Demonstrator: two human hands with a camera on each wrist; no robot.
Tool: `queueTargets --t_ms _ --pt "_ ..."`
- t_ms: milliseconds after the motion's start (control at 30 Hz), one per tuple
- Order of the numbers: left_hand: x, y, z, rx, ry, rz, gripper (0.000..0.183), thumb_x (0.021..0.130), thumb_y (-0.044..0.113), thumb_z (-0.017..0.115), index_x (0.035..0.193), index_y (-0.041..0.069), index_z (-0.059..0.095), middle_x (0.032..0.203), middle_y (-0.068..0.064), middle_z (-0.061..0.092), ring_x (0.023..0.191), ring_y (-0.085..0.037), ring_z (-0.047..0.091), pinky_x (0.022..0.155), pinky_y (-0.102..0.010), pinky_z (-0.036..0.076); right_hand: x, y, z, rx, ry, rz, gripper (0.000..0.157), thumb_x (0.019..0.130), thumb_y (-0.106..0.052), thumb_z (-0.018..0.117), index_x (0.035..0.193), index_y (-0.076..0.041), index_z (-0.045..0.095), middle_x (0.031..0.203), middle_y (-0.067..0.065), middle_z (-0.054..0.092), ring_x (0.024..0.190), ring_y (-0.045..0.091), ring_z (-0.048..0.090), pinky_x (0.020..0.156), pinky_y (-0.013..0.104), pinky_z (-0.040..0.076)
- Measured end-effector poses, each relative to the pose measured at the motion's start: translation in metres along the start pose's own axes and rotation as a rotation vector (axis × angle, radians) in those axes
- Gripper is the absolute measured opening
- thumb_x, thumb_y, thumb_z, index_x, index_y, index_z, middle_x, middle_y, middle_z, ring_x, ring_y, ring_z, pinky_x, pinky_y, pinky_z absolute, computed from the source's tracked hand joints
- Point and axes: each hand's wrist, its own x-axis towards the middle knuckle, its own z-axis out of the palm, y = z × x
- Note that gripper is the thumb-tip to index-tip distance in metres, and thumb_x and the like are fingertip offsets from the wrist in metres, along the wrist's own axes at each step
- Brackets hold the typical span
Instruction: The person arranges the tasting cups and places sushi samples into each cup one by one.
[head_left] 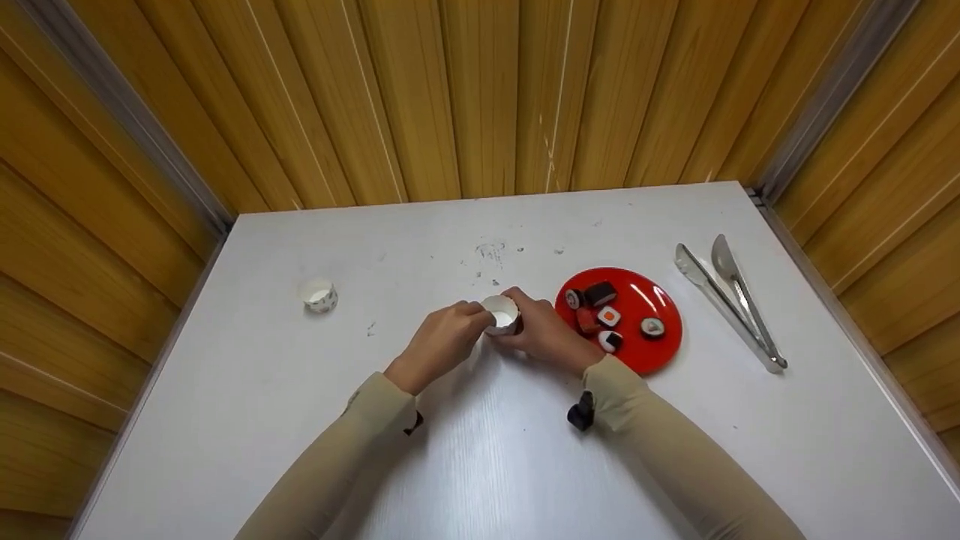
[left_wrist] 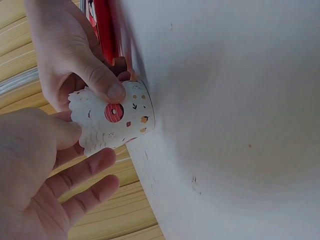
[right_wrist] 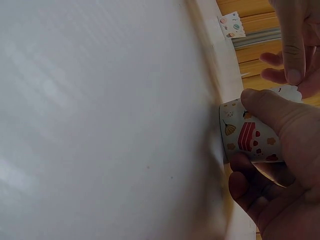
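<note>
A white paper baking cup (head_left: 501, 309) with pastry prints and a scalloped rim stands upright on the table in the middle of the head view, its mouth facing up. My right hand (head_left: 546, 330) grips it round the side, the thumb (right_wrist: 267, 105) lying along the printed wall. At the rim, my left hand (head_left: 448, 336) pinches the paper between thumb and forefinger; its other fingers (left_wrist: 95, 197) spread loosely away from the cup in the left wrist view. Both hands meet at this cup.
Right of the hands lies a red plate (head_left: 649, 356) with several small sushi pieces (head_left: 609, 316). Beyond it rest metal tongs (head_left: 724, 261), spread apart. A second paper cup (head_left: 321, 298) stands at the left. Wood-patterned walls (head_left: 480, 97) border the white table (head_left: 247, 360).
</note>
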Motion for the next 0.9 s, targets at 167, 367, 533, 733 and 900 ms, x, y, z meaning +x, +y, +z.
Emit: queueTargets --t_ms 167,367,533,733,900 --pt "0.0001 0.0008 -0.0003 0.002 -0.008 -0.002 0.014 0.094 -0.005 0.068 0.098 0.006 0.076 0.094 -0.006 0.075 0.084 -0.022 0.070 0.071 -0.033 0.059 -0.0012 -0.0005 0.0003 0.006 0.005 0.000 0.054 0.088 -0.024 0.085 0.132 -0.018 0.055 0.120 -0.003 0.069 0.104 0.016 0.064 0.095 0.036 0.052" --pt "0.0003 0.0004 0.0005 0.007 -0.013 -0.005 0.015 0.094 -0.005 0.068 0.100 0.006 0.076 0.095 -0.006 0.074 0.085 -0.022 0.070 0.072 -0.033 0.060 -0.0014 0.0001 -0.0003 0.011 0.005 -0.010 0.053 0.088 -0.025 0.085 0.131 -0.020 0.055 0.119 -0.005 0.069 0.104 0.015 0.063 0.095 0.036 0.052" --pt "0.0001 0.0003 0.0010 -0.006 -0.004 0.008 0.015 0.095 -0.005 0.067 0.099 0.006 0.076 0.095 -0.007 0.074 0.086 -0.022 0.070 0.070 -0.033 0.059 -0.0010 0.0007 -0.0014 0.003 0.010 -0.017 0.053 0.087 -0.025 0.085 0.131 -0.017 0.055 0.118 -0.001 0.070 0.101 0.017 0.063 0.093 0.036 0.052" --pt "0.0010 -0.0007 0.0027 -0.010 0.001 0.007 0.015 0.094 -0.006 0.067 0.099 0.005 0.076 0.094 -0.007 0.073 0.085 -0.022 0.069 0.069 -0.033 0.059 -0.0007 0.0017 -0.0015 -0.004 0.012 -0.015 0.054 0.087 -0.025 0.085 0.132 -0.018 0.055 0.118 -0.001 0.070 0.101 0.017 0.063 0.093 0.036 0.052" --pt "-0.0005 -0.0009 0.0029 -0.021 -0.006 0.001 0.015 0.094 -0.006 0.067 0.099 0.005 0.076 0.094 -0.007 0.073 0.085 -0.022 0.069 0.070 -0.033 0.059 -0.0002 0.0010 0.0003 -0.002 0.007 -0.002 0.055 0.087 -0.025 0.085 0.132 -0.018 0.055 0.120 -0.003 0.070 0.103 0.016 0.064 0.096 0.037 0.052"
